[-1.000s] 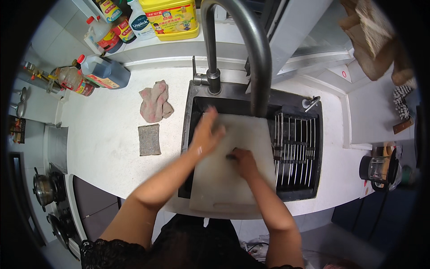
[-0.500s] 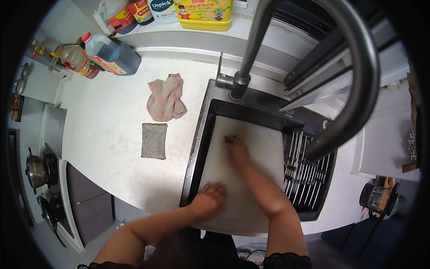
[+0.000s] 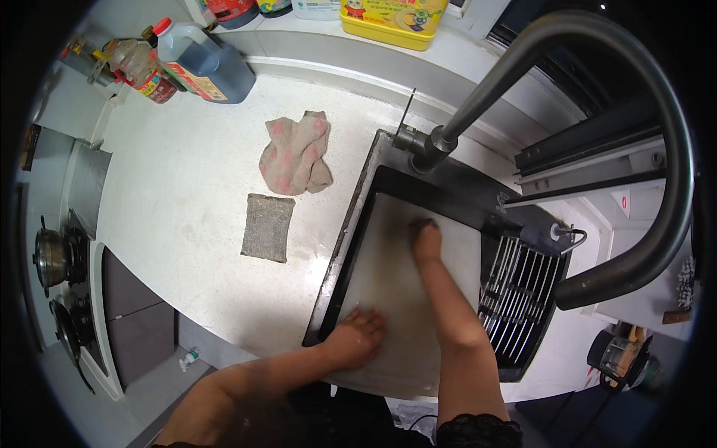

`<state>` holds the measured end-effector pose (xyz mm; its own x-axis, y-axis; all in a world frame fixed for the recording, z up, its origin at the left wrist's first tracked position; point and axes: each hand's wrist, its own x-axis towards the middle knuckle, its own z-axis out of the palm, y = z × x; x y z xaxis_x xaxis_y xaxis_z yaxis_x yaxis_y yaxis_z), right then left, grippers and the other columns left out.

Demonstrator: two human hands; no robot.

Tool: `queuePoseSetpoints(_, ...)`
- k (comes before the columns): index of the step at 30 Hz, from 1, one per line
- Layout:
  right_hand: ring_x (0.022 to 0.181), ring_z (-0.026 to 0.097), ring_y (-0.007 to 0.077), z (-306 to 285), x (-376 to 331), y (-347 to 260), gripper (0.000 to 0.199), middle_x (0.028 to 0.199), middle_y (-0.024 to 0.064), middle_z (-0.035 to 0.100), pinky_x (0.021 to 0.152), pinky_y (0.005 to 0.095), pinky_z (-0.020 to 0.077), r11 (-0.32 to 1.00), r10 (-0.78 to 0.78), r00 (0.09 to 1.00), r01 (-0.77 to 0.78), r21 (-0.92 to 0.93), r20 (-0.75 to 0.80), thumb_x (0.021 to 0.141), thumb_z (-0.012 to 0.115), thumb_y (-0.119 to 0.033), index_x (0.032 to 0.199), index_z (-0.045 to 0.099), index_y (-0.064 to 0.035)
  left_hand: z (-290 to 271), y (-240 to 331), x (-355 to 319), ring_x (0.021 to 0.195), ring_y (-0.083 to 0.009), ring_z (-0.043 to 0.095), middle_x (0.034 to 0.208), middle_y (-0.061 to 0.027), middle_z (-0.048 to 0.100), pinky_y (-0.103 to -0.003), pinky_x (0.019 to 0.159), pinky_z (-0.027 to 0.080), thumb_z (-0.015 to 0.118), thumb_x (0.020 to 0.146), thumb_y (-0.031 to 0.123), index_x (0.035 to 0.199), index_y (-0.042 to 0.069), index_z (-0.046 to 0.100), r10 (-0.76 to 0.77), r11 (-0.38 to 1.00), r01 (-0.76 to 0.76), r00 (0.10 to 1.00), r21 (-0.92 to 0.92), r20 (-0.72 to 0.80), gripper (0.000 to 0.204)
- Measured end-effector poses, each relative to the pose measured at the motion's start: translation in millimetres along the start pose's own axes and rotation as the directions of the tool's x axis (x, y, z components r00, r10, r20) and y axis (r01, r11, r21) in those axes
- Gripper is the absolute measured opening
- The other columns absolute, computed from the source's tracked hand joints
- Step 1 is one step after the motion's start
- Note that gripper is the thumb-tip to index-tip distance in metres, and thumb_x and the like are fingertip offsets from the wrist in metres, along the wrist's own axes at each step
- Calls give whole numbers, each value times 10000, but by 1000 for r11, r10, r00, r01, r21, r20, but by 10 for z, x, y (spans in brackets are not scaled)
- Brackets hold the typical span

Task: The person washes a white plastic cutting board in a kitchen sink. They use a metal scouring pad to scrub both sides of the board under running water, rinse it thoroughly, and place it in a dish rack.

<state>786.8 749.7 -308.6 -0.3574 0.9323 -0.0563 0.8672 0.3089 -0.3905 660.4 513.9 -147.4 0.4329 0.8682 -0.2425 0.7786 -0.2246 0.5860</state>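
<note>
A large pale cutting board (image 3: 403, 313) lies in the black sink (image 3: 463, 192), its near end reaching over the front rim. My left hand (image 3: 357, 337) rests flat on the board's near left part, fingers spread and holding nothing. Farther up the board, my right hand (image 3: 427, 243) is closed and pressed down on the surface. Something small and dark shows at its fingertips; the fingers and shadow hide what it is. A brownish-grey shade spreads over the board left of this hand.
Over the sink arches a dark faucet (image 3: 553, 30). A metal rack (image 3: 519, 299) sits in the sink's right side. On the left counter lie a crumpled cloth (image 3: 295, 153) and a grey scouring pad (image 3: 267, 228). Behind them stands a jug of dark liquid (image 3: 205, 63); pots (image 3: 52, 257) are far left.
My right hand has shifted slightly right on the board, and its fingers look more curled. My left hand stays flat in place. The whole view has turned and moved a little.
</note>
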Motion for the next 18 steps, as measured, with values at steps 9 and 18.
queuePoseSetpoints(9, 917, 603, 310, -125, -89, -194, 146, 884, 160, 656, 832, 387, 491, 982, -180, 981, 175, 76, 67, 755, 591, -57, 822, 715, -94, -17, -4, -16, 1253, -307, 433, 1319, -133, 490, -514, 1049, 313, 603, 822, 353, 1109, 76, 600, 10, 1000, -10, 1000, 8, -1, 399)
queuePoseSetpoints(18, 840, 603, 339, 144, -2, 126, 128, 848, 196, 631, 759, 406, 499, 941, -339, 941, 339, -12, -20, 700, 573, -18, 763, 683, -36, 24, -46, -12, 1269, -277, 427, 1343, -115, 474, -533, 1056, 281, 575, 842, 388, 1133, 84, 585, 30, 998, -34, 998, 55, 63, 421)
